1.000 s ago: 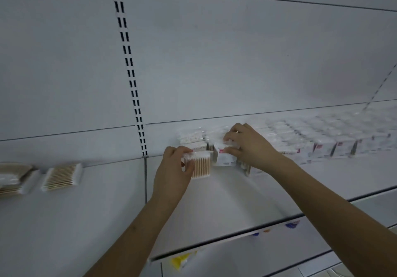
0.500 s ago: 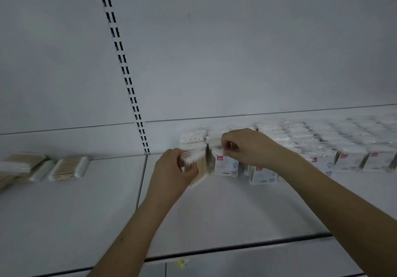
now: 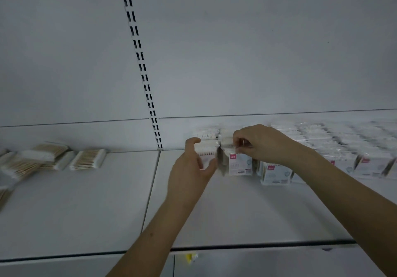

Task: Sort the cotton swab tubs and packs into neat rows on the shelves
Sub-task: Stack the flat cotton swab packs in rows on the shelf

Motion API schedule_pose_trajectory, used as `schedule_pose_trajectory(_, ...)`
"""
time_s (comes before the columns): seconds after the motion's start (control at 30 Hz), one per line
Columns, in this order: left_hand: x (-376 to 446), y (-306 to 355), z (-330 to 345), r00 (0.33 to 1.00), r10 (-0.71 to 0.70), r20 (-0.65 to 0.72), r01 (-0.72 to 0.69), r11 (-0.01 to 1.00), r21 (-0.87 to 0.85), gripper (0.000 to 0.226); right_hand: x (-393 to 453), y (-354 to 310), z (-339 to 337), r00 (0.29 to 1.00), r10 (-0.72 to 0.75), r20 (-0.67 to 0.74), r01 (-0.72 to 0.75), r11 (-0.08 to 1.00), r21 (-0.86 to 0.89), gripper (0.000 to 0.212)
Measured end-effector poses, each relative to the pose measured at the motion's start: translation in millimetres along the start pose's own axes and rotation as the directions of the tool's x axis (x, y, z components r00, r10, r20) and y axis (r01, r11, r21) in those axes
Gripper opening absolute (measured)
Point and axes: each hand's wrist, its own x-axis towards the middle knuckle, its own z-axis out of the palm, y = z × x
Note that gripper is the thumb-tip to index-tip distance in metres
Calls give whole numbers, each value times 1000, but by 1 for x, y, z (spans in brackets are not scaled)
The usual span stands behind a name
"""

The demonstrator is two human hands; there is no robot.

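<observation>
Where fingers [image 3: 194, 142] curl, swab pack [image 3: 206, 151].

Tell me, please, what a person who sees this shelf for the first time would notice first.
The eye goes first to the two hands at the middle of the shelf: the left hand grips a swab pack, and the right hand pinches the top of the labelled pack beside it. To the right runs a long row of labelled packs; far left lies a loose pile of wooden-stick swab packs.
</observation>
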Motion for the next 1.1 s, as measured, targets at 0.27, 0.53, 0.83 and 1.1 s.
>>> schedule_pose_trajectory(0.27, 8, -35, -4, 988, -137, 75, 142, 988, -66, 28, 4, -1, 8, 992, -6, -128, -5, 996, -87, 3)
schedule_pose_trajectory(0.53, 7, -35, -8, 986, -148, 76, 156, 982, -109, 31, 13, -4, -2, 980, -65, -189, 46, 993, -106, 18)
schedule_pose_trajectory(0.83, -33, -89, -105, 984, -48, -171, 58, 997, 55, 35, 129, -153, -17, 849, -226, -477, 294, 953, 73, 27)
schedule_pose_trajectory(1.1, -57, -224, -250, 957, -71, -282, 150, 951, 270, 37, 202, -289, 92, 944, -195, -265, 251, 948, 198, 46)
